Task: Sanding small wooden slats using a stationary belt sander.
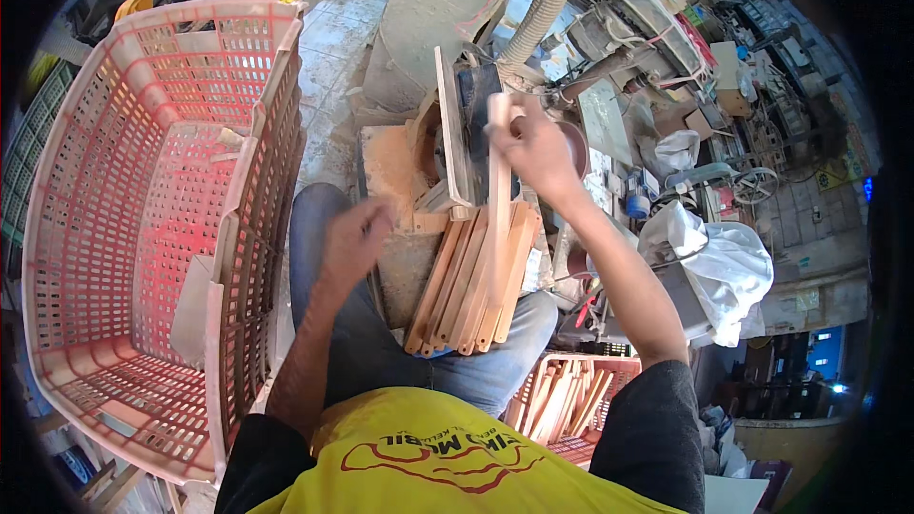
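My right hand (539, 150) grips the upper end of a pale wooden slat (498, 207), which is blurred by motion. The slat points down towards my lap, over a pile of similar wooden slats (457, 285) with rounded ends and small holes. Beyond the pile is a machine with a dark, belt-like upright face (480, 111), just left of the held slat's upper end. A thin upright board (451, 135) stands along that face. My left hand (357, 243), blurred, is curled above my thigh, left of the pile; nothing shows in it.
A large red plastic crate (175, 178) with a few wood scraps stands to the left. Another red crate (578, 450) of wooden pieces sits at lower right. A ribbed hose (546, 7) rises behind the machine. White sacks (728, 264) and cluttered tools lie on the right.
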Motion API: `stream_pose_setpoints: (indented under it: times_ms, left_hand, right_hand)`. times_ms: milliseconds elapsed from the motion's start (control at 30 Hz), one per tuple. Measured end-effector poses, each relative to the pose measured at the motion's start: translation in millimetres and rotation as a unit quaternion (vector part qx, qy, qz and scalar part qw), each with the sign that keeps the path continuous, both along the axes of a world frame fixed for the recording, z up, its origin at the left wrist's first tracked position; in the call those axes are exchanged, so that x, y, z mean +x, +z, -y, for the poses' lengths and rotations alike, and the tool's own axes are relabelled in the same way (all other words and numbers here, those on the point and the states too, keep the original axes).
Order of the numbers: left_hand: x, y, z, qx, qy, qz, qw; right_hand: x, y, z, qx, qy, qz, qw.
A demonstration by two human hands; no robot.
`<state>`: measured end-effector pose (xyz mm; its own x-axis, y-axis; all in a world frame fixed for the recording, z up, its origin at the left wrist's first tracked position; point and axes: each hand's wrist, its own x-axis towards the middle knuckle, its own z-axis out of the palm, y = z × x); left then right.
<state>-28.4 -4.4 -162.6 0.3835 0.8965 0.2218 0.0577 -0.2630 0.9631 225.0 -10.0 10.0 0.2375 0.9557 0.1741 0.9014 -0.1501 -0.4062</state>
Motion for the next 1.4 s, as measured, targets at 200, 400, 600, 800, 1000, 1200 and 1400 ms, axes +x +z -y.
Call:
stream_pose_setpoints:
  times_ms: [200, 400, 600, 800, 1000, 1200, 1400]
  left_hand:
    - [-0.4, 37.6, 61.3, -0.184, -0.221, 0.1, 0.952]
    - [-10.6, 64.3, 59.9, -0.041, -0.152, 0.023, 0.987]
    - [20.8, 92.7, 56.7, 0.162, -0.159, -0.062, 0.972]
    - [22.5, 84.3, 47.3, 0.085, -0.132, -0.043, 0.987]
    - [-16.9, 3.8, -27.7, 0.068, 0.124, -0.088, 0.986]
    - [-21.5, -44.1, -49.4, 0.157, 0.205, -0.23, 0.938]
    - [-21.0, -47.9, -49.8, 0.162, 0.2, -0.193, 0.947]
  right_hand:
    - [16.3, 27.5, 54.6, 0.126, 0.001, -0.413, 0.902]
    - [27.6, 51.6, 97.3, 0.191, 0.012, -0.043, 0.981]
    - [-11.2, 42.8, 115.4, -0.055, 0.345, 0.171, 0.921]
    - [-7.8, 31.5, 97.2, -0.031, 0.36, 0.17, 0.917]
    - [44.2, 27.5, 32.1, -0.041, 0.301, 0.262, 0.916]
    - [56.3, 15.4, -22.9, -0.105, 0.313, 0.328, 0.885]
    - [60.3, 14.7, -45.9, -0.107, 0.365, 0.362, 0.851]
